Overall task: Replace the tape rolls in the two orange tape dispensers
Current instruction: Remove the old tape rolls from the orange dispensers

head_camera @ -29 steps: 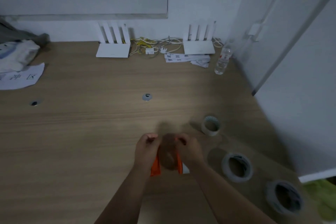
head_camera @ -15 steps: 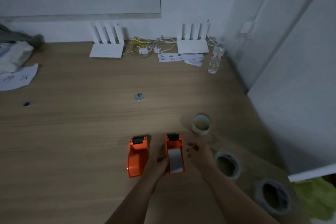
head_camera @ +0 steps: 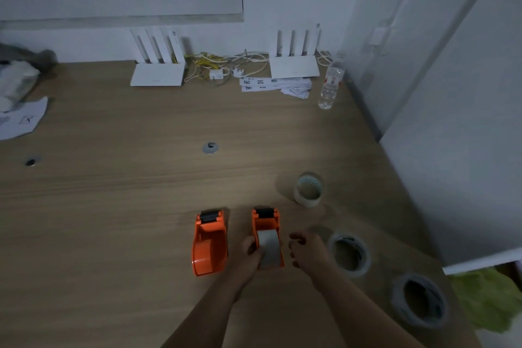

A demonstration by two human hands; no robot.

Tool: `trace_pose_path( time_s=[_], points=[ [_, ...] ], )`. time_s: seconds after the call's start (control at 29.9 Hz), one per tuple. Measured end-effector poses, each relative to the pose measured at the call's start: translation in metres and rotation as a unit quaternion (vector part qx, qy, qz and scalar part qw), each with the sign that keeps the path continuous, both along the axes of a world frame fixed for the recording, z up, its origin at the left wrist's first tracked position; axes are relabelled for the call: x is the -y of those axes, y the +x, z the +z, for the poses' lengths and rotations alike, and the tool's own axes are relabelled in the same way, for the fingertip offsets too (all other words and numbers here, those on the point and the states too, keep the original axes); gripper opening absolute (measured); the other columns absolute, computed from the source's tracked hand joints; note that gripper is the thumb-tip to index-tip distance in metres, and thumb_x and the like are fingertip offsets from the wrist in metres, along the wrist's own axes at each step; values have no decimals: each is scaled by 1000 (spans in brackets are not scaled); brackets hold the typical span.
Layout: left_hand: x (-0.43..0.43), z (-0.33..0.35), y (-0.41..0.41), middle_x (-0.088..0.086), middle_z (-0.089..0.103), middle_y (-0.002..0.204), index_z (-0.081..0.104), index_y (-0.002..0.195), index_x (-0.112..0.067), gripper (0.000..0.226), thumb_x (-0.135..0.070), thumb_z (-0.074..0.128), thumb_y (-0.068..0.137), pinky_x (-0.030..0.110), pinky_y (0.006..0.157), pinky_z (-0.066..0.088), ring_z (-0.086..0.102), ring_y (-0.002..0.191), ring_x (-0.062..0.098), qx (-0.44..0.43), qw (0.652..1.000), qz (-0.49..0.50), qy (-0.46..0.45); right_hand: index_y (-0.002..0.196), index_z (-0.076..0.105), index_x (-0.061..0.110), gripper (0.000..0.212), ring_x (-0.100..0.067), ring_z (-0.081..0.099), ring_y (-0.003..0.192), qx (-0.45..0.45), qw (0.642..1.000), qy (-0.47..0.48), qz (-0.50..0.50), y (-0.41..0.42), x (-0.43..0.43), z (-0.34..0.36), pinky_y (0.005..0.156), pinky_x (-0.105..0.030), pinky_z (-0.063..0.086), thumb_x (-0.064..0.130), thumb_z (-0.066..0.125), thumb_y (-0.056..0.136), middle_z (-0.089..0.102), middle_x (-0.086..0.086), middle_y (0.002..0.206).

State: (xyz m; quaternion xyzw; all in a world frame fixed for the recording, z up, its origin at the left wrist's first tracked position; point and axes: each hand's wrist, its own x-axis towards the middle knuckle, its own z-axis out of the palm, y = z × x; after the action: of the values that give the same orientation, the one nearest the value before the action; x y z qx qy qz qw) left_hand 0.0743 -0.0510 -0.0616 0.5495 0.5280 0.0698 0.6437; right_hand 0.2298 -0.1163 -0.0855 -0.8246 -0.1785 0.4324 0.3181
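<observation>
Two orange tape dispensers stand side by side on the wooden desk (head_camera: pixel 113 206). The left dispenser (head_camera: pixel 209 243) shows no roll from here. The right dispenser (head_camera: pixel 267 230) holds a grey tape roll (head_camera: pixel 269 247). My left hand (head_camera: pixel 251 253) grips the right dispenser and its roll from the left side. My right hand (head_camera: pixel 306 251) hovers just right of that dispenser with fingers curled and nothing in it. A small roll (head_camera: pixel 308 190) stands behind, and two larger tape rolls (head_camera: pixel 350 254) (head_camera: pixel 421 299) lie flat to the right.
Two white routers (head_camera: pixel 158 73) (head_camera: pixel 295 65) with a tangle of cables sit at the back wall, beside paper slips (head_camera: pixel 271 85) and a water bottle (head_camera: pixel 330 85). Papers and cloth lie at the far left. A white partition borders the right side, with something green (head_camera: pixel 485 299) below it.
One second ago both hands held the dispensers together; now the two dispensers stand apart on the desk. Since half a second ago my hands have barely moved.
</observation>
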Motion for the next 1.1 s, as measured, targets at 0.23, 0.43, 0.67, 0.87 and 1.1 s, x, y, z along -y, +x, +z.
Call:
trace_pose_path(
  time_s=[0.23,0.43,0.67,0.87,1.1],
  points=[
    [-2,18,-7,-2,67,115,59,119,-25,25,-27,55,95,41,98,53,64,107,13,41,999,-8,-2,77,66,8,14,-24,64,64,-98,992,-10,-82,-18,0,5,62,-37,58,12,57,87,66,-11,72],
    [-2,29,1,4,69,119,60,120,-26,34,-36,60,87,47,99,52,66,109,19,96,995,31,-17,87,71,-8,11,-19,53,51,-172,978,57,-104,-19,13,9,50,-27,47,-6,61,84,60,-19,67],
    [-11,53,3,14,73,111,69,110,-19,23,-30,60,92,53,98,50,67,107,33,178,983,41,-29,97,72,-1,14,-23,62,71,-150,978,92,-115,-21,15,9,63,-31,54,-2,61,88,69,-18,81],
    [-11,64,8,21,70,115,69,112,-12,33,-28,63,84,57,101,45,61,114,42,214,975,57,-25,96,72,7,11,-23,64,75,-119,982,106,-97,-17,15,20,67,-30,55,6,63,90,71,-21,91],
    [-7,66,4,18,71,115,68,110,-16,21,-24,59,93,56,100,48,64,111,37,213,975,55,-33,70,63,3,15,-27,55,66,-74,977,117,-162,-11,16,34,60,-36,48,6,64,85,60,-17,68]
  ],
)
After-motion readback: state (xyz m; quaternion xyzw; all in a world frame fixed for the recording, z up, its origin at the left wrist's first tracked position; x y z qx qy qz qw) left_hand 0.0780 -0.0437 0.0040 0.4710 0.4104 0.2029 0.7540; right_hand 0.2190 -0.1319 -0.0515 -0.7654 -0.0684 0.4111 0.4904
